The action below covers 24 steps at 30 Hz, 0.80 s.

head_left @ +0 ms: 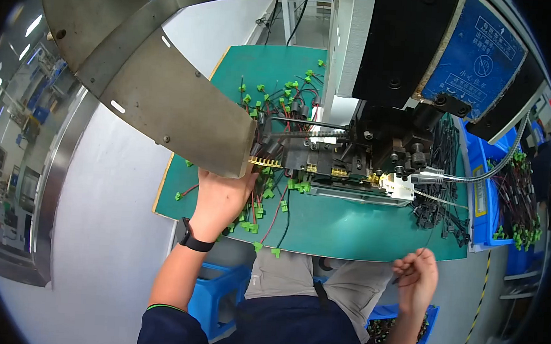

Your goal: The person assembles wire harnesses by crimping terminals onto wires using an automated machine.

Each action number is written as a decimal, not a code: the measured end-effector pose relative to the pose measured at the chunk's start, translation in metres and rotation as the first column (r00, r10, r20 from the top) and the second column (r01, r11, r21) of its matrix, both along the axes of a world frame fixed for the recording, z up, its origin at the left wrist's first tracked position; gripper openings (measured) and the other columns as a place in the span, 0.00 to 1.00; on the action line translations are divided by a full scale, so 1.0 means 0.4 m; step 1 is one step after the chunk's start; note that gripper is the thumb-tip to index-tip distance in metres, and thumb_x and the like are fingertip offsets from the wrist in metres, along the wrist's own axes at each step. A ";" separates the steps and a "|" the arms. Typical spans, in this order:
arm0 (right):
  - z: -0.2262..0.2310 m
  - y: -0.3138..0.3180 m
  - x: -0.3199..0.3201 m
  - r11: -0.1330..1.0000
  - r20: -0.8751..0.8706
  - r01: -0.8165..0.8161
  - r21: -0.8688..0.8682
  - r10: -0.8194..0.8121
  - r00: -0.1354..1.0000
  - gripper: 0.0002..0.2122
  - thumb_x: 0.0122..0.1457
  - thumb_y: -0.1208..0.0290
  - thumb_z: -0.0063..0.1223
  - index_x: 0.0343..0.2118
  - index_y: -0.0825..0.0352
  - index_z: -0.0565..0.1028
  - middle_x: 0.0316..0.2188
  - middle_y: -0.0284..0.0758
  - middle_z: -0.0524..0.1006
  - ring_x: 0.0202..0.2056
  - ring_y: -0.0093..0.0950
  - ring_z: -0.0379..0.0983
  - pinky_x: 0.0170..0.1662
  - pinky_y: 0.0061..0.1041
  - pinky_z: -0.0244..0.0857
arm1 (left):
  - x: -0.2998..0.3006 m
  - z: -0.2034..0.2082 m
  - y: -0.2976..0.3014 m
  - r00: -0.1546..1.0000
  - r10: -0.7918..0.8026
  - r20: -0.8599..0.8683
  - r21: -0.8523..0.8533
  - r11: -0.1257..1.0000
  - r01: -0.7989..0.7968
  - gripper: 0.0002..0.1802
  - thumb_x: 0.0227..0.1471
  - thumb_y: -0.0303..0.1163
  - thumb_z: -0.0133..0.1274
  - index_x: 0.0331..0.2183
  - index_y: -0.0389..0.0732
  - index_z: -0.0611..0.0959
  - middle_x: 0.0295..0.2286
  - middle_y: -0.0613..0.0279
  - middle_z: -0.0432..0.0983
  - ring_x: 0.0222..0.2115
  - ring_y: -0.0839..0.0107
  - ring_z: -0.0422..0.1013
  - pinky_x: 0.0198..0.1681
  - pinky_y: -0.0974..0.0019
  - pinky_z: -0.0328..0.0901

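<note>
My left hand [222, 197], with a black band on its wrist, reaches under the lower end of a curved metal guard [185, 97]. Its fingers are hidden there, beside wires with green connectors [254, 216] spread on the green table. My right hand [417, 274] is off the table's front edge at the right, its fingers curled together. A thin dark line runs near its fingertips, but what they hold is too small to make out. Between the hands stands a crimping machine [378, 147], with a strip of brass terminals [265, 162] feeding into it from the left.
Black wires [440, 213] lie heaped on the green table [347, 230] right of the machine. A blue bin [479, 197] of wires with green ends stands farther right. Below are another blue bin [429, 326] and a blue stool [214, 301]. A metal hose [503, 164] curves beside the machine.
</note>
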State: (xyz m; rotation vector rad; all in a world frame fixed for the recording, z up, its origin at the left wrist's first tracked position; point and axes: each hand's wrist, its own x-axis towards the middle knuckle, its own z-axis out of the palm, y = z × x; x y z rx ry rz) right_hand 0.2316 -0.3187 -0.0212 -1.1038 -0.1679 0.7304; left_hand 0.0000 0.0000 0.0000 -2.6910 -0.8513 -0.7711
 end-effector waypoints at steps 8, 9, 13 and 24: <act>0.004 0.057 -0.089 0.983 -0.208 0.121 0.137 -0.091 0.974 0.11 0.68 0.62 0.32 0.36 0.62 0.67 0.18 0.29 0.67 0.10 0.18 0.52 0.14 0.20 0.48 | -0.002 0.014 0.014 0.999 -0.038 0.023 0.006 0.999 0.038 0.11 0.45 0.31 0.57 0.34 0.41 0.78 0.30 0.56 0.74 0.34 0.54 0.71 0.39 0.51 0.62; -0.006 0.050 -0.099 0.986 -0.202 0.069 0.151 -0.038 0.979 0.11 0.68 0.61 0.32 0.34 0.62 0.66 0.18 0.31 0.67 0.09 0.18 0.52 0.14 0.21 0.48 | -0.003 0.010 0.016 0.999 -0.037 0.027 0.005 0.999 0.037 0.11 0.45 0.31 0.57 0.34 0.41 0.78 0.30 0.56 0.74 0.34 0.54 0.71 0.39 0.51 0.62; -0.031 0.020 -0.189 0.994 -0.328 -0.111 0.024 0.112 0.938 0.12 0.68 0.62 0.31 0.34 0.63 0.65 0.16 0.34 0.64 0.09 0.21 0.52 0.14 0.21 0.47 | 0.005 -0.014 0.038 0.991 -0.095 0.093 -0.077 0.992 0.103 0.12 0.46 0.30 0.57 0.36 0.39 0.78 0.30 0.53 0.74 0.34 0.51 0.70 0.40 0.51 0.63; -0.127 -0.056 -0.206 0.957 0.321 -0.290 0.009 0.272 0.907 0.11 0.66 0.67 0.39 0.35 0.69 0.69 0.16 0.34 0.69 0.14 0.20 0.60 0.19 0.19 0.56 | 0.021 -0.032 0.058 0.991 -0.107 0.076 0.038 0.994 0.104 0.14 0.49 0.32 0.56 0.39 0.39 0.77 0.32 0.54 0.76 0.34 0.53 0.73 0.38 0.52 0.66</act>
